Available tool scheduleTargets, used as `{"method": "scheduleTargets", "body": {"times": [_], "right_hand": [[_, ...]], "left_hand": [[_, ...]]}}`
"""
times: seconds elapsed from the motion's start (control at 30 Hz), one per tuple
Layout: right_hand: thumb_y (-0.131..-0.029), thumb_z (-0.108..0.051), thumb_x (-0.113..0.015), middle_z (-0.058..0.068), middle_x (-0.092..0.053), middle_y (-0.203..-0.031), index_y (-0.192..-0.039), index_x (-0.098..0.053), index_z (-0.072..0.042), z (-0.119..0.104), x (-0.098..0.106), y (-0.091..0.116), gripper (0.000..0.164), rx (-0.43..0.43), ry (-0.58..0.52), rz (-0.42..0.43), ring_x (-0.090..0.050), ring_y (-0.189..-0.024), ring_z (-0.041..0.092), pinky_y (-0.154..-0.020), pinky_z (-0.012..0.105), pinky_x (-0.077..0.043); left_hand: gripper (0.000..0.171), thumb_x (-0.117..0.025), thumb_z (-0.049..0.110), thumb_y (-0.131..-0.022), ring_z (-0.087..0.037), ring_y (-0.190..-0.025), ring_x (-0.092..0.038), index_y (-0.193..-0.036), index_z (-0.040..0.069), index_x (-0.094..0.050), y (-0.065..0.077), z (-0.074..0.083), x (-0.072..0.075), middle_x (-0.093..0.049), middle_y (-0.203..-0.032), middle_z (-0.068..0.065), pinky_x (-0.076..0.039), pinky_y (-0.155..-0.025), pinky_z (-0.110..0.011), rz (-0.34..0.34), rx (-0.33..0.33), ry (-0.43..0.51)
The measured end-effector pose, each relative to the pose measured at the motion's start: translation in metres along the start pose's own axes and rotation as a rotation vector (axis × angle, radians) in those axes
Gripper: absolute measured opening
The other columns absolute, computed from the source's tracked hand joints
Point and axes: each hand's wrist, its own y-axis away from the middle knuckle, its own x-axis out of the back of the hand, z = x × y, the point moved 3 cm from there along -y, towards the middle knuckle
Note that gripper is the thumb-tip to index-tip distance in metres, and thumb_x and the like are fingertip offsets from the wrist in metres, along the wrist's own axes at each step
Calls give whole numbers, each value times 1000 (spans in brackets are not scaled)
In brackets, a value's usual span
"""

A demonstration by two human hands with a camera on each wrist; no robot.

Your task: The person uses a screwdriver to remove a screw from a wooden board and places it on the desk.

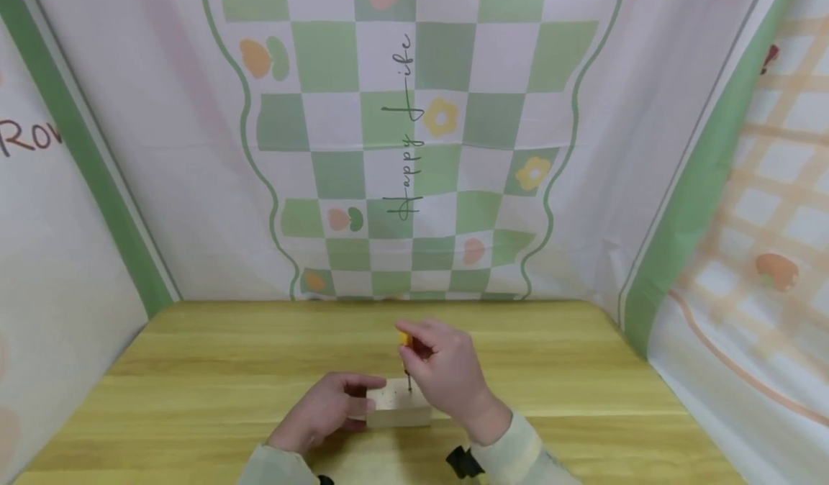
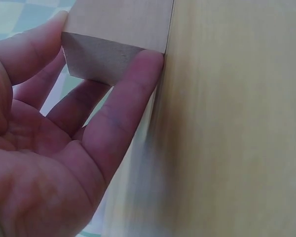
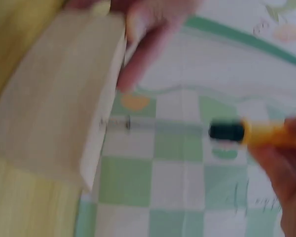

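Observation:
A pale wooden block (image 1: 398, 418) sits on the table, with small dark holes along its top face. My left hand (image 1: 327, 406) grips its left end; in the left wrist view the fingertips (image 2: 150, 61) press against the end and edges of the block (image 2: 118, 22). My right hand (image 1: 450, 370) holds a screwdriver (image 3: 254, 133) by its yellow and black handle, above the block. Its shaft points straight down at a screw (image 3: 118, 122) that stands partly out of the block's top, tip right at the screw head. The right wrist view is blurred.
The wood-grain table (image 1: 227, 370) spreads around both hands. Behind it hangs a green and white checkered cloth (image 1: 388, 121), with more printed cloth on the left and right sides. A black strap piece (image 1: 463, 463) shows by the right sleeve.

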Motion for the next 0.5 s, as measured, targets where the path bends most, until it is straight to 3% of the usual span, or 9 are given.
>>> {"method": "scheduleTargets", "body": {"times": [0.23, 0.5], "right_hand": [[-89, 1, -72, 3, -69, -95, -114, -72, -7, 17, 5, -6, 26, -46, -212, -216, -66, -76, 10, -65, 26, -58], [-92, 3, -67, 5, -70, -99, -116, -70, -10, 31, 11, -6, 27, -191, -370, -287, -68, -83, 19, -68, 34, -59]], "left_hand": [[38, -68, -1, -90, -25, -96, -63, -128, 1, -66, -1, 0, 0, -62, -118, -11, -58, -78, -43, 7, 0, -9], [38, -68, -1, -89, -26, -94, -63, -127, 2, -67, -1, -1, 1, -63, -116, -12, -59, -77, -42, 21, 11, -18]]}}
